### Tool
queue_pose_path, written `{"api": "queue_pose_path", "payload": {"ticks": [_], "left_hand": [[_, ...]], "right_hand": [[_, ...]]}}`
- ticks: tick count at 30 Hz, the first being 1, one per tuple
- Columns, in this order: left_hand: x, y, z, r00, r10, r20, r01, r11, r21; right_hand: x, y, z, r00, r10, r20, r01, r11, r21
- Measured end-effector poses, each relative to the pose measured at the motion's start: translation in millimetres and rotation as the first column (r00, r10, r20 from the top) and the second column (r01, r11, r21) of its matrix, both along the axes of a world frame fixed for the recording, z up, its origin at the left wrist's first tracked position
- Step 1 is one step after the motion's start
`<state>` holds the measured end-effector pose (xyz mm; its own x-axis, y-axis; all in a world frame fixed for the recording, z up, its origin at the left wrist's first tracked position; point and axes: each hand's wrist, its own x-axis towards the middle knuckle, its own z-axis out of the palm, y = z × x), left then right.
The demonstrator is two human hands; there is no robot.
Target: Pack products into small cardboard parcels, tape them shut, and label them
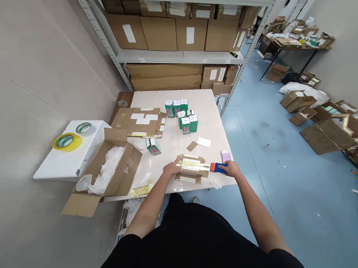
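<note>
A small cardboard box (191, 170) lies near the front edge of the white table (172, 143), with a strip of clear tape stretched over its top. My left hand (172, 168) presses on the box's left end, fingers closed down on it. At the box's right end, my right hand (232, 168) grips a blue and orange tape dispenser (218, 167), and the tape runs from it across the box.
Several green product boxes (183, 114) stand mid-table, one more (153, 147) lies apart. Flattened cardboard (141, 122) lies at the back left. An open carton with white paper (109, 170) hangs over the left edge. Tape rolls (67, 141) rest on a white stand. Shelving with cartons (174, 31) is behind.
</note>
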<state>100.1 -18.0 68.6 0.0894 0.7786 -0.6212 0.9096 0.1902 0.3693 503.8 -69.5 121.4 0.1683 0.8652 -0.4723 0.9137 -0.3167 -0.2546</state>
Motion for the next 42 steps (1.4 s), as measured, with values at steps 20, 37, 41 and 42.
{"api": "queue_pose_path", "payload": {"ticks": [20, 37, 41, 42], "left_hand": [[23, -16, -6.3, 0.982, 0.169, 0.085, -0.169, 0.986, -0.007], [37, -18, -25.7, 0.987, 0.160, 0.027, -0.162, 0.985, 0.055], [35, -20, -24.6, 0.984, 0.168, 0.061, -0.172, 0.983, 0.066], [34, -21, -23.7, 0.983, 0.174, 0.064, -0.178, 0.982, 0.066]], "right_hand": [[-64, 17, -8.3, 0.984, 0.047, 0.169, -0.050, 0.999, 0.014], [-90, 24, -20.5, 0.987, 0.059, 0.149, -0.061, 0.998, 0.010], [-89, 19, -35.6, 0.983, 0.094, 0.155, -0.094, 0.996, -0.005], [-88, 14, -39.8, 0.983, 0.096, 0.154, -0.095, 0.995, -0.014]]}}
